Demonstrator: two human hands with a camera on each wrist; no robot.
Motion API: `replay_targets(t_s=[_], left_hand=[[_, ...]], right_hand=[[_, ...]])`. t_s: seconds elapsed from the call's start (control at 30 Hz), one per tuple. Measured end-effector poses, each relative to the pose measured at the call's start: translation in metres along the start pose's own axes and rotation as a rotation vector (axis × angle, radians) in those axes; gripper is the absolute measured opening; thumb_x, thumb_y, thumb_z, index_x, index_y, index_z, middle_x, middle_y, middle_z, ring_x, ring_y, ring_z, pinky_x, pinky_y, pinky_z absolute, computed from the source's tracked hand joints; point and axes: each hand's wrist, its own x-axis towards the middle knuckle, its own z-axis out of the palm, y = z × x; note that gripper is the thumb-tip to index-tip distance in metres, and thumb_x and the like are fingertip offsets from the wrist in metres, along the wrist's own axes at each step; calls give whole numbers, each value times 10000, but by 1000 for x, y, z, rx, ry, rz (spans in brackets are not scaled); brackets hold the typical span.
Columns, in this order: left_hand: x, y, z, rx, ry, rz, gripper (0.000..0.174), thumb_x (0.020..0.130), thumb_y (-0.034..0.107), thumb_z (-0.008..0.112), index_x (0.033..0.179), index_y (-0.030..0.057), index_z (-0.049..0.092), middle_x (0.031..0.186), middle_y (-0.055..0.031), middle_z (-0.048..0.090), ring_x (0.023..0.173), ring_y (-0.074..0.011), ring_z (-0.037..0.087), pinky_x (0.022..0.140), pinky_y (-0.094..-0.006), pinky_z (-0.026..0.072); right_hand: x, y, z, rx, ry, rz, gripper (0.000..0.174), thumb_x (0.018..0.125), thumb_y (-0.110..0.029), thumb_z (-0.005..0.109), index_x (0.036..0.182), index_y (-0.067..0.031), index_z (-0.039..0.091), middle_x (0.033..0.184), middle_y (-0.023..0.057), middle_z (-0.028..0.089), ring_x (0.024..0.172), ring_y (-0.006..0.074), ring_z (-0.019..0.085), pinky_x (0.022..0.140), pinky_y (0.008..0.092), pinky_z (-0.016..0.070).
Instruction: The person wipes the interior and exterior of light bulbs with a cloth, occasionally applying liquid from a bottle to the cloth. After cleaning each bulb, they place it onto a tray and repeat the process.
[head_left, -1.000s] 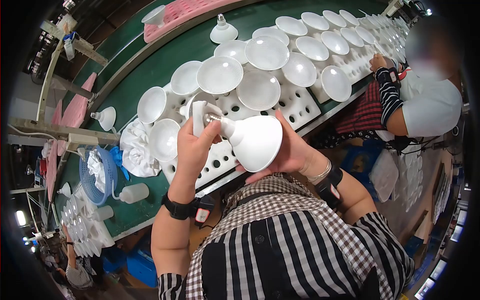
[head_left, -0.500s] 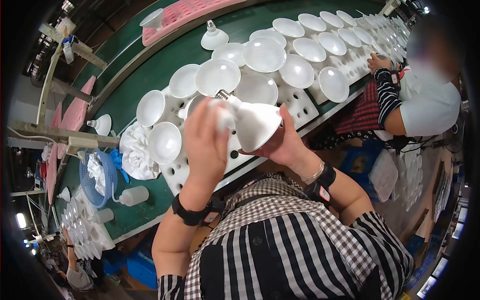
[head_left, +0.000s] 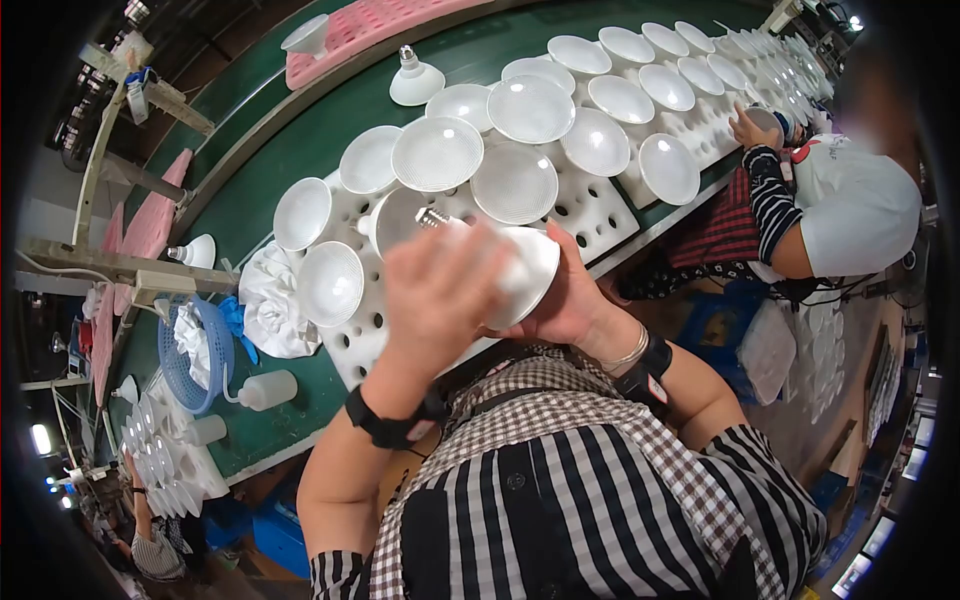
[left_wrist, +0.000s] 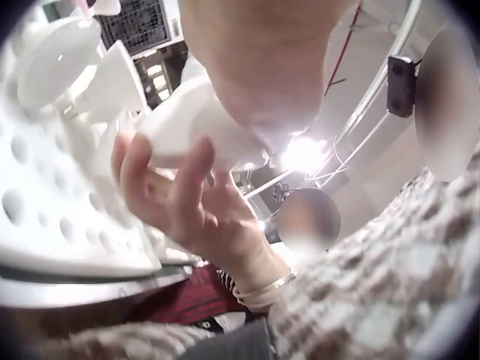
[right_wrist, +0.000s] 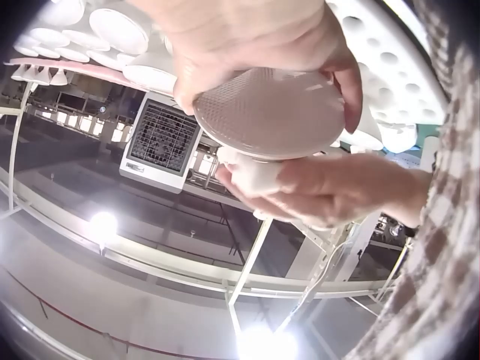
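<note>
My right hand [head_left: 582, 312] grips a white reflector light bulb [head_left: 534, 272] by its wide rim, in front of my waist. The bulb's metal screw base [head_left: 432, 217] points up and to the left. My left hand [head_left: 440, 295], blurred, lies over the bulb's side and hides much of it. In the right wrist view this hand holds a white cloth [right_wrist: 253, 175] against the bulb's back, while the ribbed lens [right_wrist: 271, 112] faces that camera. Fingers of the right hand [left_wrist: 201, 196] curl up round the rim in the left wrist view.
White foam trays with holes [head_left: 596, 212] bear rows of bulbs, lenses up [head_left: 437, 153]. A lone bulb [head_left: 416, 82] stands base up on the green table [head_left: 330, 120]. At left are a blue basket [head_left: 222, 345], crumpled white cloth [head_left: 275, 305] and a bottle [head_left: 268, 390]. Another person [head_left: 850, 190] works at right.
My left hand has moved with the cloth from the screw base down over the bulb's side. The bulb has turned and tilted in my right hand, which stays at the rim.
</note>
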Motion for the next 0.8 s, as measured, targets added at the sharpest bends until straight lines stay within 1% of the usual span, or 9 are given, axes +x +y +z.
replay_targets(t_s=[0.1, 0.2, 0.27, 0.3, 0.43, 0.47, 0.53, 0.7, 0.8], left_hand=[[-4, 11, -10, -142, -170, 77, 439, 761, 309, 687, 1187, 208, 660, 1303, -29, 588, 1150, -252, 522, 934, -420, 361], [-13, -22, -9, 147, -82, -94, 472, 741, 217, 703, 1206, 162, 651, 1322, -63, 565, 1140, -256, 529, 950, -422, 364], [-25, -40, -9, 103, 41, -254, 312, 909, 171, 607, 1196, 54, 639, 1313, -134, 565, 1139, -313, 525, 976, -425, 377], [-32, -49, -10, 101, 42, -250, 312, 909, 171, 607, 1196, 54, 639, 1313, -134, 565, 1139, -313, 525, 976, -425, 377], [-83, -95, -24, -93, 352, -766, 382, 955, 181, 587, 1274, -26, 546, 1268, -129, 579, 1132, -252, 549, 985, -343, 411], [-96, -111, -28, -101, 350, -759, 382, 955, 181, 587, 1274, -26, 546, 1268, -129, 579, 1132, -252, 549, 985, -343, 411], [-123, -141, -37, -350, 582, -1163, 451, 904, 154, 633, 1302, -23, 518, 1245, -142, 579, 1115, -236, 560, 957, -336, 429], [-193, -198, -33, -208, 523, -1154, 560, 840, 123, 638, 1350, -29, 463, 1251, -166, 578, 1095, -256, 578, 956, -349, 436], [-218, -212, -23, 73, 274, -1347, 678, 785, 159, 678, 1385, -19, 417, 1278, -207, 563, 1135, -325, 570, 979, -381, 428]], right_hand=[[1, 0, -2, -109, -8, -6, 766, 831, -702, 495, 1379, -168, 454, 1372, 108, 499, 1184, 342, 541, 963, 639, 416], [-1, 2, 4, 111, -49, 112, 757, 819, -712, 502, 1369, -194, 464, 1334, 145, 513, 1154, 399, 541, 946, 657, 424], [0, 1, -2, 151, -71, 111, 784, 821, -711, 501, 1393, -179, 441, 1350, 181, 486, 1181, 457, 496, 948, 660, 418], [0, 1, -4, 194, -90, 115, 811, 823, -710, 501, 1417, -164, 417, 1365, 217, 459, 1208, 516, 451, 950, 662, 413], [-4, -3, 10, 185, -41, 108, 750, 824, -697, 516, 1375, -191, 456, 1317, 188, 510, 1112, 491, 531, 932, 649, 436], [-4, -3, 10, 186, -41, 98, 750, 824, -697, 516, 1375, -191, 456, 1317, 188, 510, 1112, 491, 531, 932, 649, 436], [-3, -1, 13, 175, -48, 106, 753, 827, -695, 513, 1380, -188, 452, 1326, 193, 505, 1109, 490, 536, 932, 650, 436], [9, 11, 21, 147, -59, 103, 792, 832, -712, 486, 1406, -169, 424, 1356, 220, 469, 1156, 497, 504, 933, 654, 429], [16, 21, 33, 94, -51, 79, 824, 834, -724, 470, 1427, -157, 403, 1371, 250, 442, 1193, 510, 474, 940, 663, 416]])
